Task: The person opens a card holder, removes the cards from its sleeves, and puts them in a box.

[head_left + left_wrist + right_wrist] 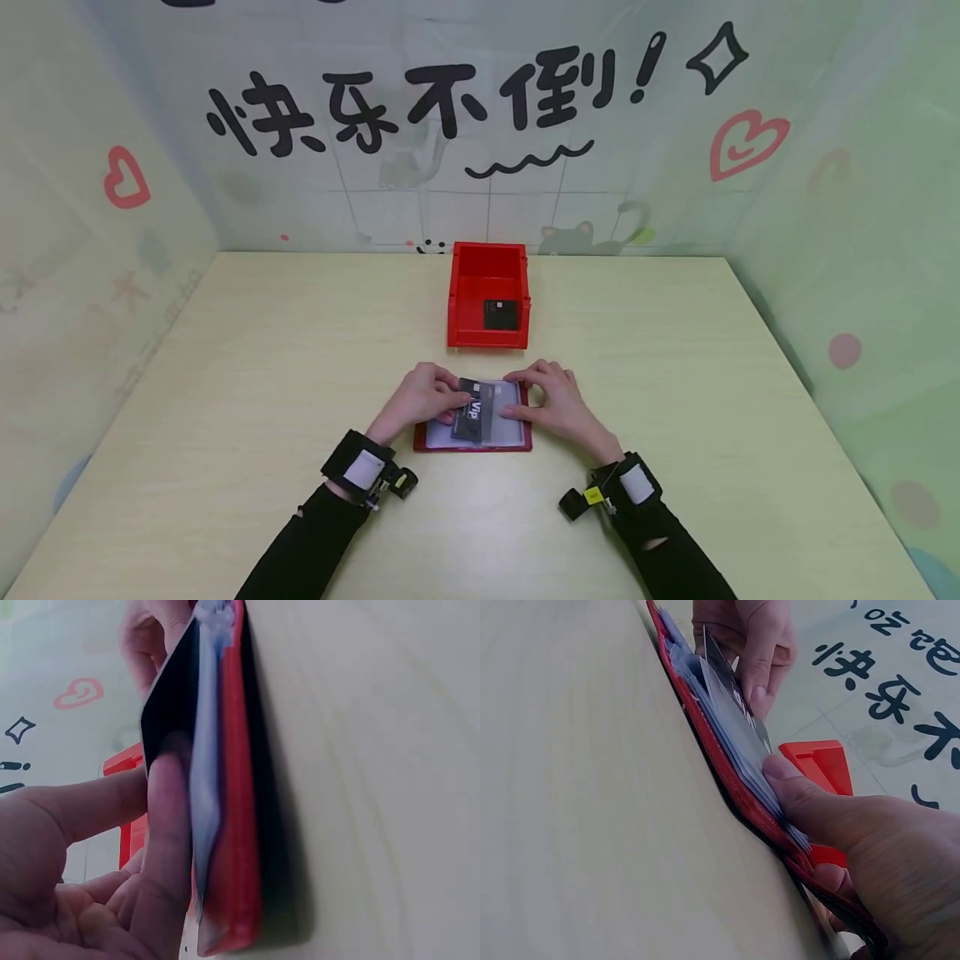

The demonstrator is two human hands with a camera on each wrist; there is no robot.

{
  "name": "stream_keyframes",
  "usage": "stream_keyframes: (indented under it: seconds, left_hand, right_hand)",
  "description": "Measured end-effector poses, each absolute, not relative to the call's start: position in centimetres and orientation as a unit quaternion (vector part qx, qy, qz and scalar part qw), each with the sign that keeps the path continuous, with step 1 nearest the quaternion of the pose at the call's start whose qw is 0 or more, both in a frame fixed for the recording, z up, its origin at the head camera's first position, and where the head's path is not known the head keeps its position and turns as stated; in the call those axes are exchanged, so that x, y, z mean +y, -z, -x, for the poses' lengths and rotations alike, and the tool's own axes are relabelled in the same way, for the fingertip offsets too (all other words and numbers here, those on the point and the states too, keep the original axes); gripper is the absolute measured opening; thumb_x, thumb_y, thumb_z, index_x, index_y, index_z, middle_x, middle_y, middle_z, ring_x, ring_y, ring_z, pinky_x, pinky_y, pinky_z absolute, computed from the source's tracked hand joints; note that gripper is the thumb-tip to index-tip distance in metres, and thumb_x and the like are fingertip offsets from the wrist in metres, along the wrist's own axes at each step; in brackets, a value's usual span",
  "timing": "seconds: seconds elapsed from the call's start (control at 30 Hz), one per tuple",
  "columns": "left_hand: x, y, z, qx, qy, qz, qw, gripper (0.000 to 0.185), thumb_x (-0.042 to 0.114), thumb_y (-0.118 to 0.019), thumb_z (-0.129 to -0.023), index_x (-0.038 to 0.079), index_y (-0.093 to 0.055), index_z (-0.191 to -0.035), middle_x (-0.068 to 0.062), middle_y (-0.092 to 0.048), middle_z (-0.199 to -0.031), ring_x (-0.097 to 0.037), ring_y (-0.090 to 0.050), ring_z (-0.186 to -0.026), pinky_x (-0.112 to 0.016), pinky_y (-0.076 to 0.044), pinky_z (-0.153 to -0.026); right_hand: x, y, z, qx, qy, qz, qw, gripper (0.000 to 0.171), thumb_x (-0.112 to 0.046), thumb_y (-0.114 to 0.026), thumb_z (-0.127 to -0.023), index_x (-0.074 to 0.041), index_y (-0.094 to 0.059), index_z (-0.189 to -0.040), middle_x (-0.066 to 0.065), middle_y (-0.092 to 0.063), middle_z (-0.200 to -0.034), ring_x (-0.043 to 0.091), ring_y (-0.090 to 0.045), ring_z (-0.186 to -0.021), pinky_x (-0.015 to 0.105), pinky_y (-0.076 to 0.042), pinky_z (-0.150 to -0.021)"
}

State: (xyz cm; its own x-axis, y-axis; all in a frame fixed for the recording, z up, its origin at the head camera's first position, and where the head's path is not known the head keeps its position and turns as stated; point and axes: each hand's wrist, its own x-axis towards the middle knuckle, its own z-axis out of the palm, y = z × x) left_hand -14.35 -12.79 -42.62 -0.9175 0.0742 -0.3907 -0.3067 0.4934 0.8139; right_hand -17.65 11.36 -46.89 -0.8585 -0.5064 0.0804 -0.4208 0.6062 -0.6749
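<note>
A red card holder (517, 439) with clear plastic sleeves lies open on the table in front of me. My left hand (423, 398) pinches a black VIP card (474, 410) that lies tilted over the sleeves; the card (171, 697) sits between thumb and forefinger. My right hand (551, 400) presses its fingertips (780, 766) on the sleeves (735, 727) at the holder's right side, and the holder's red cover (727, 780) lies flat on the table. Behind it stands a red bin (489, 293) with a black card (499, 314) inside.
The pale wooden table (225, 375) is walled in by printed panels at the back and on both sides. The red bin (127, 825) stands just beyond the holder, near the table's back edge.
</note>
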Motion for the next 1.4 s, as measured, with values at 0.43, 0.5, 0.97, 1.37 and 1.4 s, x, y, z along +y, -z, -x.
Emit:
stream_keyframes:
  seconds: [0.43, 0.5, 0.97, 1.37, 1.4]
  left_hand:
    - [-14.8, 41.5, 14.7, 0.825, -0.516, 0.08, 0.215, 0.037, 0.009, -0.063, -0.098, -0.009, -0.055, -0.129, -0.026, -0.07, -0.112, -0.017, -0.067, -0.074, -0.03, -0.061, -0.066]
    - [-15.1, 41.3, 14.9, 0.828, -0.513, 0.08, 0.21, 0.036, 0.009, -0.063, -0.098, -0.009, -0.056, -0.128, -0.026, -0.07, -0.111, -0.016, -0.067, -0.072, -0.029, -0.06, -0.065]
    - [-14.5, 40.6, 16.1, 0.829, -0.53, 0.082, 0.157, 0.041, 0.018, -0.064, -0.099, -0.002, -0.055, -0.133, -0.023, -0.071, -0.116, -0.019, -0.068, -0.082, -0.027, -0.059, -0.073]
    - [-12.0, 39.9, 18.2, 0.817, -0.567, 0.044, 0.099, 0.051, 0.011, -0.061, -0.098, 0.001, -0.045, -0.146, -0.023, -0.066, -0.122, -0.031, -0.068, -0.099, -0.033, -0.061, -0.084]
    - [-11.8, 39.8, 18.3, 0.817, -0.566, 0.045, 0.096, 0.053, 0.01, -0.061, -0.098, 0.001, -0.044, -0.147, -0.022, -0.066, -0.122, -0.03, -0.067, -0.099, -0.032, -0.061, -0.084]
  right_hand:
    - [11.3, 46.6, 17.5, 0.895, 0.359, 0.259, 0.057, 0.05, -0.034, -0.085, -0.079, -0.019, -0.071, -0.123, 0.004, -0.062, -0.107, 0.021, -0.05, -0.107, 0.041, -0.03, -0.093]
    - [11.3, 46.6, 17.5, 0.895, 0.358, 0.259, 0.057, 0.05, -0.034, -0.086, -0.079, -0.02, -0.071, -0.123, 0.003, -0.062, -0.107, 0.021, -0.05, -0.107, 0.041, -0.031, -0.093]
    - [11.4, 46.7, 17.4, 0.896, 0.358, 0.257, 0.054, 0.05, -0.036, -0.086, -0.078, -0.019, -0.071, -0.123, 0.003, -0.062, -0.105, 0.02, -0.049, -0.105, 0.04, -0.03, -0.092]
    - [11.4, 46.7, 17.4, 0.895, 0.36, 0.257, 0.058, 0.05, -0.035, -0.085, -0.079, -0.02, -0.071, -0.123, 0.004, -0.062, -0.107, 0.021, -0.05, -0.109, 0.041, -0.031, -0.094]
    - [11.4, 46.7, 17.4, 0.895, 0.36, 0.257, 0.057, 0.05, -0.035, -0.085, -0.078, -0.02, -0.071, -0.123, 0.004, -0.062, -0.107, 0.021, -0.05, -0.109, 0.041, -0.031, -0.094]
